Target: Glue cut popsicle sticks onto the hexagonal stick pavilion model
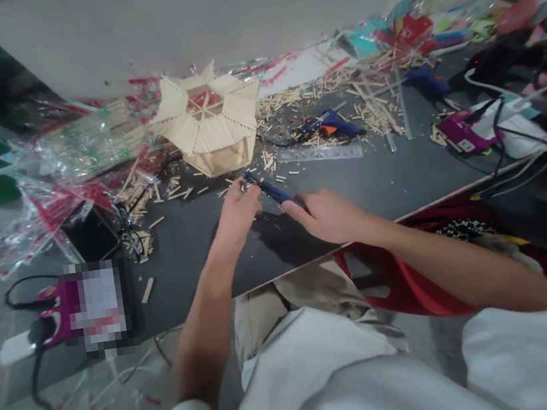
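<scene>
A: How is the blue tool [277, 193] held?
B: Gripped by the right hand [325, 215], over the bench [376, 185], near the stick model [230, 126].
A: Left hand [240, 209]?
B: Placed at its tip; grip cannot be told.

blue tool [278, 193] in right hand [329, 216], left hand [239, 211] beside it

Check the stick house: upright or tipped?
Upright: the stick house stands with its base on the table and its roof uppermost, just beyond the left hand.
</scene>
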